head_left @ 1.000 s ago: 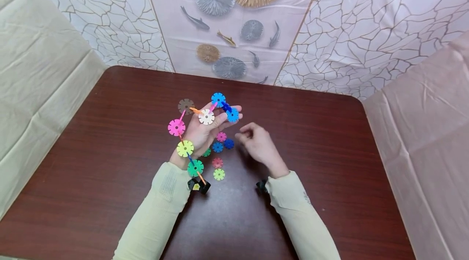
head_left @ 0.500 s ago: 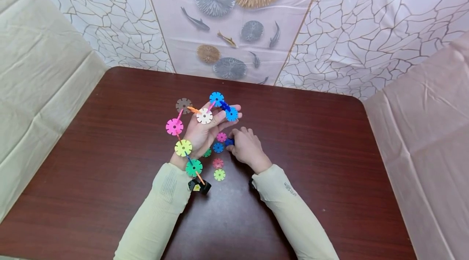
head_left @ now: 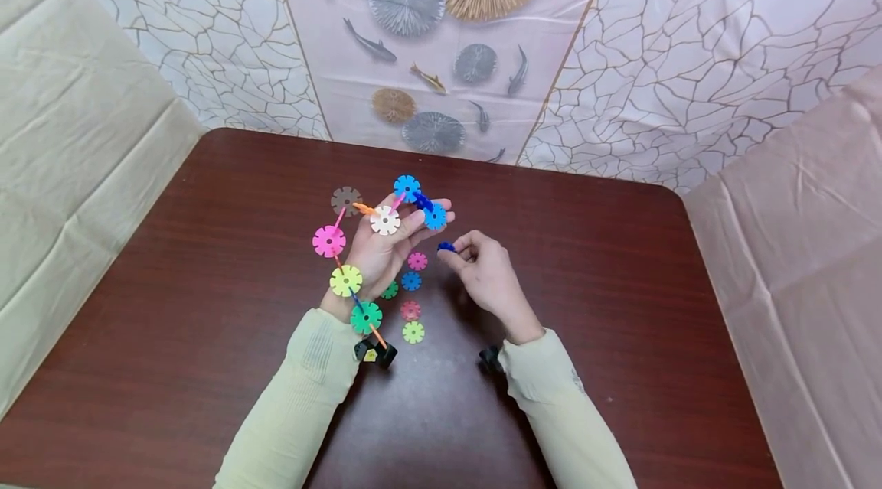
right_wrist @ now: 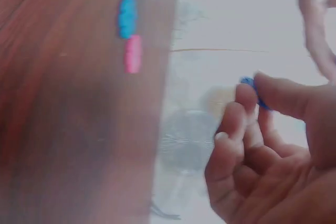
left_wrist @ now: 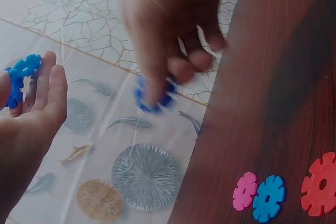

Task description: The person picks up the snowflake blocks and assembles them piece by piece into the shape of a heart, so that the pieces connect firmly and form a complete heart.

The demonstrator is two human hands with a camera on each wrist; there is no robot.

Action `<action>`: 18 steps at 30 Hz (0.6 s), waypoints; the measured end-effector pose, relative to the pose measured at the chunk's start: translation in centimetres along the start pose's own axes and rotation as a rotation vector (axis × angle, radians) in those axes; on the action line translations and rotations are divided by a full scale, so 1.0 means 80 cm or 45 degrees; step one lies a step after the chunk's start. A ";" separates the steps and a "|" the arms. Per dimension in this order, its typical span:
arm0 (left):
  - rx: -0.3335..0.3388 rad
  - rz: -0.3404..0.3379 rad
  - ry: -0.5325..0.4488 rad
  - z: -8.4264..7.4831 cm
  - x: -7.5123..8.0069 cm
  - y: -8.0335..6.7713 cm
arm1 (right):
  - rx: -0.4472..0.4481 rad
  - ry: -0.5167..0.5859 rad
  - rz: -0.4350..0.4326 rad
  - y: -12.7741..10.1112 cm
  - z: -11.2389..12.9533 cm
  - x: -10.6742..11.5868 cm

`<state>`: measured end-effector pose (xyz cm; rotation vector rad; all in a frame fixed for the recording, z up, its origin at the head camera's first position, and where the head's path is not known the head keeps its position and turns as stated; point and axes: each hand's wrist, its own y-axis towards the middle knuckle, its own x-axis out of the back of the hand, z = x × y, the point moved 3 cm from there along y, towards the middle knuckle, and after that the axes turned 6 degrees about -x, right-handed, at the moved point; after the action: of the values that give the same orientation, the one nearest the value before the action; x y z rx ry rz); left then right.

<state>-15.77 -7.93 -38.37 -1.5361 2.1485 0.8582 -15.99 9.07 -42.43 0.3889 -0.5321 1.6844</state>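
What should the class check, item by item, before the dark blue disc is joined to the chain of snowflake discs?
1. Dark blue disc pinched by right hand: ok.
2. Disc lifted off table: ok.
3. Chain resting across left hand: ok.
4. Chain's light blue end disc at left fingertips, facing the right hand: ok.
5. Slots lined up: cannot tell.
6. Spare discs lie below the hands: ok.

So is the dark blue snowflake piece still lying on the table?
No, the right hand pinches the dark blue snowflake piece in its fingertips, lifted above the table.
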 end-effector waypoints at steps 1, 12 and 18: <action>-0.006 0.003 0.009 0.000 0.000 0.000 | 0.024 0.051 -0.030 -0.005 0.002 0.006; -0.021 0.025 0.031 -0.002 -0.006 0.000 | 0.254 0.380 -0.349 -0.070 0.069 0.029; -0.014 0.020 0.012 -0.001 -0.012 -0.001 | 0.381 0.437 -0.456 -0.089 0.100 0.025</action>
<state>-15.41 -7.30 -37.76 -1.5337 2.1686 0.8704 -9.69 7.28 -33.74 0.3736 0.0458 1.4388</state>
